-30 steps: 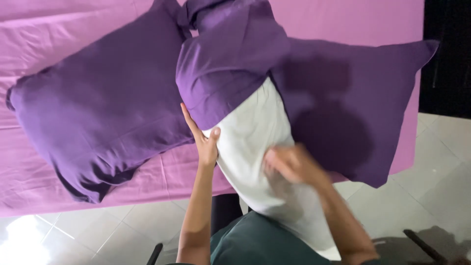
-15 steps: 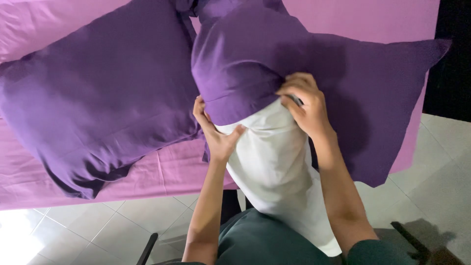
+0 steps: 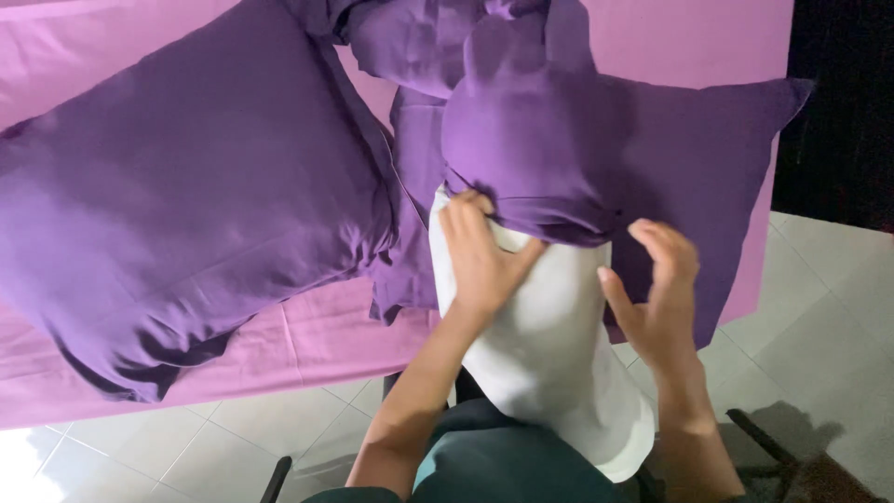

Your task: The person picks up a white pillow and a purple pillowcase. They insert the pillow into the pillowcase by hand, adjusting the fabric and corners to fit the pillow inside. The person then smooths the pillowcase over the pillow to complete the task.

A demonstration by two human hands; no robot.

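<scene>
A white pillow [image 3: 549, 363] stands slanted from my lap up to the bed, its top half inside a purple pillowcase [image 3: 531, 149]. My left hand [image 3: 480, 256] lies flat on the pillow's bare front, fingertips at the pillowcase hem and thumb spread wide. My right hand [image 3: 656, 289] hovers beside the pillow's right edge just below the hem. Its fingers are curled and apart, and it holds nothing.
Two covered purple pillows lie on the pink bedsheet [image 3: 317, 345]: a big one at left [image 3: 186, 214] and one at right [image 3: 698, 177] behind the pillow I work on. Pale floor tiles [image 3: 819, 317] and dark chair parts [image 3: 764, 438] lie below.
The pillowcase has come further down over the white pillow. My right hand has let go of the hem and dropped to the right. My left hand moved from the pillow's side onto its front.
</scene>
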